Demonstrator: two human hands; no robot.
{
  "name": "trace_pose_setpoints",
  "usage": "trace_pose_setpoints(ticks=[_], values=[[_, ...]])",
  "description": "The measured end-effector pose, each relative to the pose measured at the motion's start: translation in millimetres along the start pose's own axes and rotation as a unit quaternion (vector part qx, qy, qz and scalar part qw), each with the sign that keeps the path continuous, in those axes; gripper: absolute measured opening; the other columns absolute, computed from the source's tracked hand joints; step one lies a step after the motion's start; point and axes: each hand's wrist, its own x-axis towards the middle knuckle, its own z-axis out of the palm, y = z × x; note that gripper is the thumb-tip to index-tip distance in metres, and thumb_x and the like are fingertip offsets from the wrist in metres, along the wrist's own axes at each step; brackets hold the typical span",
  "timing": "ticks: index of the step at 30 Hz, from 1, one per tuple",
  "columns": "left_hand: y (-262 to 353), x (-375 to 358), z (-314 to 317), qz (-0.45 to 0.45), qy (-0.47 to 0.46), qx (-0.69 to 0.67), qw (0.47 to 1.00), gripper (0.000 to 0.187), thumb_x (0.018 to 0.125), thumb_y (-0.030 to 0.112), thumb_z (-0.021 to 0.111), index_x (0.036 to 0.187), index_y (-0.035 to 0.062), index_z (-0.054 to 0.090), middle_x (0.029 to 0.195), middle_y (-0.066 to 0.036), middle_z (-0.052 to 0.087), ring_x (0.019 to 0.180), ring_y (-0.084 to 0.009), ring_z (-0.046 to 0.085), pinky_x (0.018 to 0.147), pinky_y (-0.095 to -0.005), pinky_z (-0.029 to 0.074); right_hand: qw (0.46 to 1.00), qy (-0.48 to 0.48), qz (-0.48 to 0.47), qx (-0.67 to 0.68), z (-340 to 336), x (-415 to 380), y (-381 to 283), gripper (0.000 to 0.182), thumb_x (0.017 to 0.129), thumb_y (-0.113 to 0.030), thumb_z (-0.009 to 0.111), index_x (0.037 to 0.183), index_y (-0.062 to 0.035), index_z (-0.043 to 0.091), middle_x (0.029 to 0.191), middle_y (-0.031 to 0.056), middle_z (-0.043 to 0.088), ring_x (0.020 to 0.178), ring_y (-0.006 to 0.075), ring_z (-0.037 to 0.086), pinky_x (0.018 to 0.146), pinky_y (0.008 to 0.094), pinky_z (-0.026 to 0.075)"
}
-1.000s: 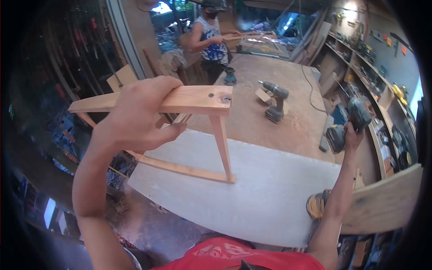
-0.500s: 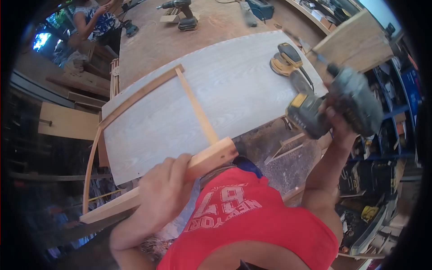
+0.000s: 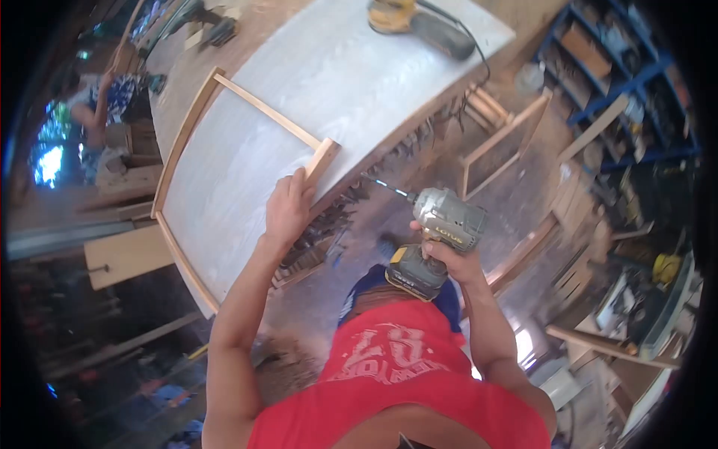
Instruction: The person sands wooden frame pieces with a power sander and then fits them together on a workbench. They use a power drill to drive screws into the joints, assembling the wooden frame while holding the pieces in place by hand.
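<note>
My left hand [image 3: 289, 209] is closed around the near rail of a light wooden frame [image 3: 323, 159], close to the rail's end. The frame rests over a whitish panel [image 3: 277, 97], and a thin crosspiece [image 3: 271, 112] joins its far and near sides. In my right hand [image 3: 452, 260] is a grey cordless impact driver [image 3: 452, 218] marked LOTUS, with a yellow-and-black battery. Its long bit [image 3: 389, 188] points up and left towards the rail's end, a short gap away from it. Part of the near rail is hidden behind my left hand and forearm.
A yellow-and-black sander [image 3: 422, 26] lies at the panel's far edge, its cord hanging over the side. Another drill [image 3: 213, 28] sits at upper left. A small wooden frame [image 3: 505, 146] stands beyond the driver, near blue shelving [image 3: 636, 82]. Another person [image 3: 97, 105] is at far left.
The view has tilted and turned. My right hand has brought the impact driver from far right to in front of my body, nearer the frame. The left hand keeps hold of the rail, now farther forward.
</note>
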Motion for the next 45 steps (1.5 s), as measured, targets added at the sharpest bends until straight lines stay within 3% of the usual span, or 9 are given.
trace_pose_setpoints(ticks=[2, 5, 10, 12, 14, 17, 20, 22, 45], values=[[5.0, 2.8, 2.4, -0.005, -0.023, 0.021, 1.000, 0.046, 0.090, 0.012, 0.069, 0.133, 0.0021, 0.054, 0.100, -0.019, 0.063, 0.089, -0.0384, 0.062, 0.075, -0.0473, 0.053, 0.998, -0.002, 0.024, 0.052, -5.8, -8.8, 36.2, 0.046, 0.084, 0.004, 0.069, 0.129, 0.0004, 0.061, 0.120, 0.0166, 0.070, 0.084, 0.0136, 0.065, 0.072, 0.0297, 0.055], [5.5, 12.7, -5.0, -0.025, -0.043, -0.022, 0.998, 0.036, 0.093, 0.015, 0.069, 0.125, 0.0021, 0.061, 0.105, -0.020, 0.065, 0.097, -0.0388, 0.064, 0.083, -0.0453, 0.053, 0.995, 0.028, 0.030, 0.092, 5.5, -12.2, 64.5, 0.042, 0.084, 0.003, 0.069, 0.126, 0.0008, 0.061, 0.112, 0.0141, 0.071, 0.085, 0.0145, 0.066, 0.072, 0.0297, 0.056], [-49.6, 84.8, -10.0, 0.004, 0.052, -0.092, 0.994, 0.026, 0.099, 0.019, 0.062, 0.116, 0.0013, 0.070, 0.113, -0.017, 0.070, 0.109, -0.0310, 0.066, 0.095, -0.0399, 0.050, 0.975, 0.028, 0.063, 0.210, 23.6, 3.2, 87.0, 0.041, 0.085, 0.001, 0.069, 0.126, 0.0005, 0.060, 0.100, 0.0129, 0.069, 0.085, 0.0170, 0.067, 0.066, 0.0313, 0.056], [-56.3, 134.0, 0.7, 0.026, 0.040, -0.114, 0.992, 0.028, 0.101, 0.022, 0.059, 0.117, 0.0017, 0.070, 0.115, -0.016, 0.069, 0.112, -0.0281, 0.065, 0.098, -0.0378, 0.048, 0.975, 0.029, 0.054, 0.213, 33.0, 9.6, 100.9, 0.043, 0.086, 0.000, 0.069, 0.127, 0.0007, 0.059, 0.101, 0.0137, 0.070, 0.082, 0.0163, 0.066, 0.066, 0.0309, 0.056], [-54.7, 174.4, 21.7, 0.052, -0.003, -0.135, 0.989, 0.038, 0.101, 0.031, 0.058, 0.124, 0.0027, 0.068, 0.130, -0.018, 0.063, 0.122, -0.0315, 0.059, 0.106, -0.0396, 0.043, 0.977, 0.029, 0.032, 0.208, 40.4, 19.3, 106.3, 0.044, 0.086, -0.002, 0.068, 0.129, 0.0010, 0.058, 0.103, 0.0146, 0.070, 0.078, 0.0156, 0.065, 0.066, 0.0305, 0.055], [-44.3, 191.7, 70.3, 0.045, -0.059, -0.064, 0.995, 0.050, 0.098, 0.041, 0.059, 0.132, 0.0042, 0.064, 0.143, -0.019, 0.054, 0.134, -0.0353, 0.048, 0.113, -0.0431, 0.038, 0.981, 0.057, 0.019, 0.182, 48.0, 25.1, 102.5, 0.045, 0.088, -0.003, 0.067, 0.131, 0.0021, 0.056, 0.106, 0.0166, 0.071, 0.074, 0.0145, 0.064, 0.066, 0.0302, 0.055], [-50.0, 192.5, 70.8, 0.053, -0.085, -0.070, 0.992, 0.059, 0.096, 0.048, 0.059, 0.137, 0.0062, 0.060, 0.149, -0.019, 0.047, 0.139, -0.0380, 0.041, 0.115, -0.0464, 0.035, 0.972, 0.092, 0.030, 0.214, 55.8, 27.0, 106.5, 0.044, 0.089, -0.004, 0.065, 0.132, 0.0028, 0.056, 0.110, 0.0186, 0.071, 0.074, 0.0141, 0.064, 0.067, 0.0303, 0.056], [-44.4, 191.4, 70.7, 0.060, -0.091, -0.057, 0.992, 0.060, 0.095, 0.048, 0.060, 0.138, 0.0063, 0.059, 0.148, -0.020, 0.048, 0.139, -0.0377, 0.040, 0.114, -0.0465, 0.036, 0.964, 0.090, 0.008, 0.249, 57.8, 28.1, 108.2, 0.040, 0.087, 0.000, 0.071, 0.126, 0.0020, 0.061, 0.110, 0.0139, 0.072, 0.076, 0.0099, 0.066, 0.064, 0.0255, 0.054], [-42.5, 193.9, 72.5, 0.069, -0.104, -0.007, 0.992, 0.065, 0.091, 0.048, 0.062, 0.140, 0.0050, 0.055, 0.149, -0.022, 0.043, 0.137, -0.0413, 0.039, 0.114, -0.0484, 0.034, 0.943, 0.101, 0.006, 0.318, 93.3, 32.2, 124.8, 0.039, 0.090, 0.002, 0.070, 0.127, 0.0006, 0.059, 0.110, 0.0136, 0.071, 0.073, 0.0123, 0.064, 0.061, 0.0280, 0.055]])
